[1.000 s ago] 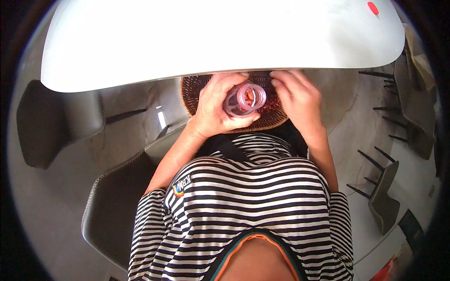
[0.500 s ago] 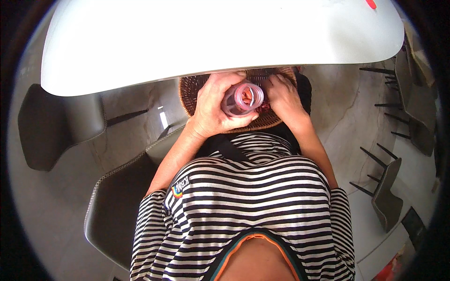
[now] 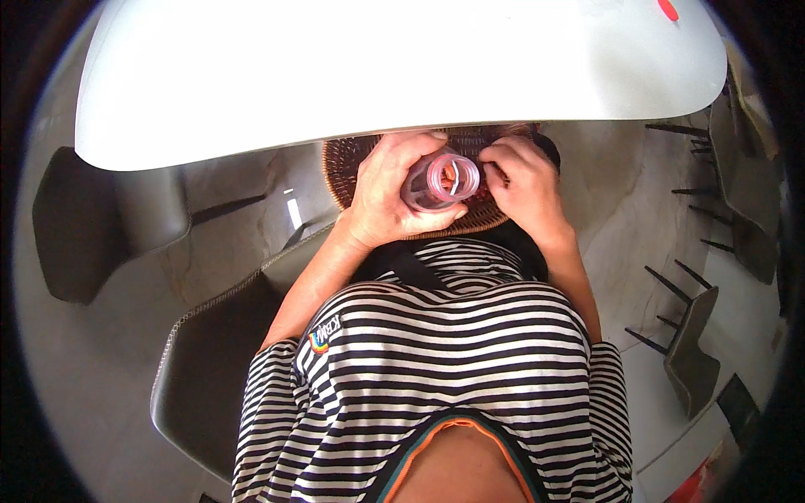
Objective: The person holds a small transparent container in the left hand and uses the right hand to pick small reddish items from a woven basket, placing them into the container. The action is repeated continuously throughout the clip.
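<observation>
Bottle (image 3: 440,180) clamped in left hand (image 3: 390,197); right hand (image 3: 524,184) fingertips hidden in basket (image 3: 348,163)

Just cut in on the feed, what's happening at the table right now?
A seated person in a striped shirt holds a small clear plastic bottle in the left hand, its open mouth facing up toward the camera. The right hand rests beside it, fingers down in a brown woven basket on the lap, tucked partly under the edge of the white table. Something reddish shows inside the bottle.
</observation>
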Available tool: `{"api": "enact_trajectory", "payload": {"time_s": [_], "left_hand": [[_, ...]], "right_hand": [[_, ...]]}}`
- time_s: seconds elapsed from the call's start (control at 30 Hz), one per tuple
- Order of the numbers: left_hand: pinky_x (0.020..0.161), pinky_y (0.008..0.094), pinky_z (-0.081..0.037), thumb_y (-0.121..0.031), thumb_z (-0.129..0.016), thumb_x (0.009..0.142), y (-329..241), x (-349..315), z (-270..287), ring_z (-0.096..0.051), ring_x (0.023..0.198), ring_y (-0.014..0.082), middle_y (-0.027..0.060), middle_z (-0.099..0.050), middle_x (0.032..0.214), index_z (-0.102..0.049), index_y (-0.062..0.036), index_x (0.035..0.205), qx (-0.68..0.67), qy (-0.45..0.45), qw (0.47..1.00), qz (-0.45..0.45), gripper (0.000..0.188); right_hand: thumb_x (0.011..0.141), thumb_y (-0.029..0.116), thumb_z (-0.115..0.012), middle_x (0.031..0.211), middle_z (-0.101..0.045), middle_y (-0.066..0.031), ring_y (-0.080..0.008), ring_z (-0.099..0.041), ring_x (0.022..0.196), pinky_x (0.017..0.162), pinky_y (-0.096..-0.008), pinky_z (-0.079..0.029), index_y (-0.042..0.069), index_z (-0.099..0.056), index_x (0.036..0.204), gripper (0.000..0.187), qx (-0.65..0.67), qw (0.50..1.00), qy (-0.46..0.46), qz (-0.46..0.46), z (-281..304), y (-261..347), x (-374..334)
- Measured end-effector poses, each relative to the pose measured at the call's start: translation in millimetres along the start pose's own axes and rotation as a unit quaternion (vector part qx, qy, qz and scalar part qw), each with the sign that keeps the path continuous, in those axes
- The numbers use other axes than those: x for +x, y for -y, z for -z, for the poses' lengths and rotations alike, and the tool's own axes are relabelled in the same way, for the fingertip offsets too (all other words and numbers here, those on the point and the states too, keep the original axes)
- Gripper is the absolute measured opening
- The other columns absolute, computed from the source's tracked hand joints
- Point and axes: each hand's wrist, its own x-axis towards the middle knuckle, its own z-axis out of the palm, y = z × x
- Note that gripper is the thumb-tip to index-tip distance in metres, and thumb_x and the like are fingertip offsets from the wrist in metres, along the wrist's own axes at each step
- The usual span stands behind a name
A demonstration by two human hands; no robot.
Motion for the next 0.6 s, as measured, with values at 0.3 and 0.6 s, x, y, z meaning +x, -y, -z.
{"api": "enact_trajectory", "payload": {"time_s": [0.3,0.6], "left_hand": [[0.081,0.0394,-0.053,-0.028,-0.091,0.057,-1.4,2.4,-1.4,-0.063,0.096,0.0300,0.0124,-0.063,0.110,-0.053,-0.0068,0.120,0.015,0.002,1.000,-0.005,0.077],[0.087,0.0385,-0.049,-0.031,-0.090,0.061,2.0,-3.6,2.6,-0.061,0.099,0.0285,0.0127,-0.062,0.110,-0.051,-0.0052,0.121,0.007,0.005,1.000,0.004,0.076]], "right_hand": [[0.068,-0.005,-0.074,0.087,-0.065,-0.0098,-0.0210,-0.065,0.073,0.064,-0.0299,-0.053,0.002,-0.068,0.090,0.024,0.193,0.971,-0.089,0.110,59.4,76.8,41.3],[0.077,-0.001,-0.062,0.086,-0.063,-0.0087,-0.0235,-0.065,0.079,0.069,-0.0347,-0.054,0.003,-0.066,0.088,0.013,-0.072,0.996,-0.021,0.039,18.2,19.8,17.0]]}}
